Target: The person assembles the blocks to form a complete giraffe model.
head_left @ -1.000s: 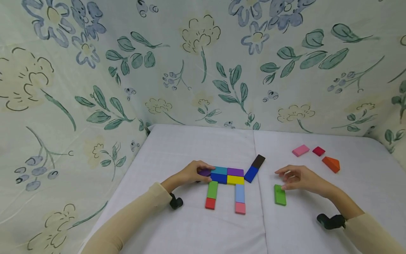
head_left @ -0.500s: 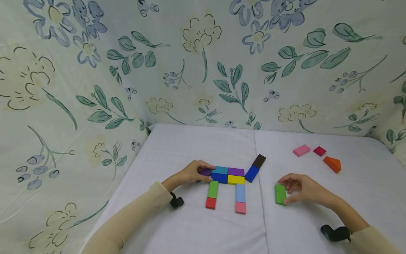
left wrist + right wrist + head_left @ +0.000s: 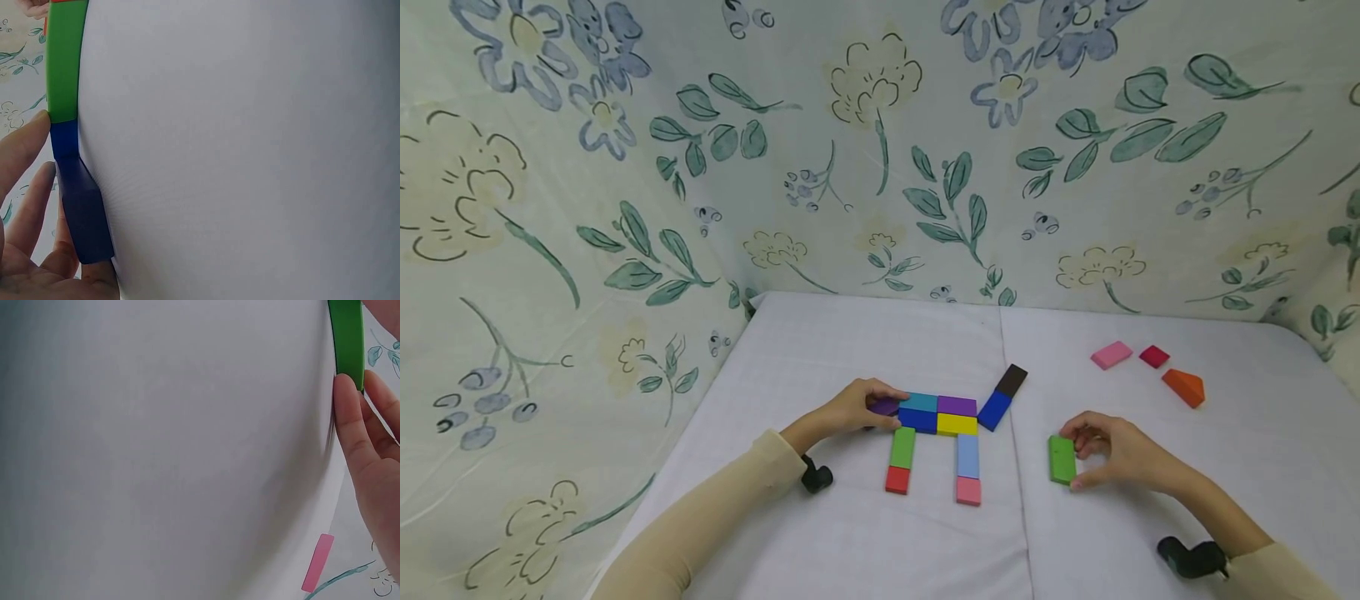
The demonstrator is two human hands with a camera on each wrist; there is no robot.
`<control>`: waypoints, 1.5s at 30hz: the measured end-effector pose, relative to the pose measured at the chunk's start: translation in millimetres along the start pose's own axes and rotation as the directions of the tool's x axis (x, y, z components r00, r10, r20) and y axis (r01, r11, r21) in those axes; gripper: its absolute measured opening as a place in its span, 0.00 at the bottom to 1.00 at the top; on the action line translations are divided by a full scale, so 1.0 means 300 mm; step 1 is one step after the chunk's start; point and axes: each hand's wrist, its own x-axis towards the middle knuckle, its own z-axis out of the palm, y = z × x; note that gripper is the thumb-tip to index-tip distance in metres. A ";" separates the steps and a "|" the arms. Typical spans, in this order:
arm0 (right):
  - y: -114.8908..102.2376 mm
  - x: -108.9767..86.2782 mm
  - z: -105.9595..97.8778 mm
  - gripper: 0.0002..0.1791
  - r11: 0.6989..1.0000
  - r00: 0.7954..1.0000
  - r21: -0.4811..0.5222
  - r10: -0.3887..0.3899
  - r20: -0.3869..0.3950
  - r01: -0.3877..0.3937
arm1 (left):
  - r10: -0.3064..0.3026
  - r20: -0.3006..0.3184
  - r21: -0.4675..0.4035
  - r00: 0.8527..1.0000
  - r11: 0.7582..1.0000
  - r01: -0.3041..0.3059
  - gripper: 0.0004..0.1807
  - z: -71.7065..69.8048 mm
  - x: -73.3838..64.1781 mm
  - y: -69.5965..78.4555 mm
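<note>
In the head view, flat coloured blocks form an animal-like figure on the white cloth. My left hand [image 3: 853,404] rests at the figure's left end, thumb and fingers around a purple block [image 3: 884,407], fingertips at the teal block [image 3: 919,402] and dark blue block [image 3: 917,421]. The left wrist view shows the dark purple block [image 3: 87,215] between its fingers, the thumb by the green block [image 3: 64,62]. Apart from the figure, my right hand [image 3: 1120,454] holds a loose green block [image 3: 1062,460] between thumb and fingers at its ends. Its palm side is hidden.
Beyond my right hand lie a pink block [image 3: 1111,356], a red block [image 3: 1153,357] and an orange block [image 3: 1183,387]. The figure's blue and black neck blocks [image 3: 1002,396] slant up to the right. Floral cloth [image 3: 880,167] hangs behind the table.
My right hand has come down and nearer to the green block, its fingers and thumb now closing on the block's ends. The left hand and the figure stay put.
</note>
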 end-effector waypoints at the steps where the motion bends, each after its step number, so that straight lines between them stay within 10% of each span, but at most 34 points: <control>1: 0.001 -0.001 0.000 0.36 1.000 1.000 -0.001 -0.003 -0.003 0.003 | 0.000 0.000 0.000 1.000 1.000 0.000 0.22 0.000 0.000 -0.001; 19: 0.008 -0.006 -0.007 0.34 0.998 0.998 0.034 -0.059 -0.025 0.059 | -0.008 -0.003 -0.004 1.000 1.000 0.008 0.22 -0.001 -0.007 0.006; 28: 0.010 0.012 -0.027 0.32 0.996 0.983 -0.053 -0.073 -0.168 0.065 | -0.015 -0.002 0.001 1.000 1.000 0.015 0.22 0.000 -0.007 0.011; 45: 0.026 0.114 -0.089 0.34 0.998 0.949 -0.019 0.058 -0.310 -0.067 | -0.012 -0.001 0.017 1.000 1.000 0.012 0.22 0.000 -0.003 0.007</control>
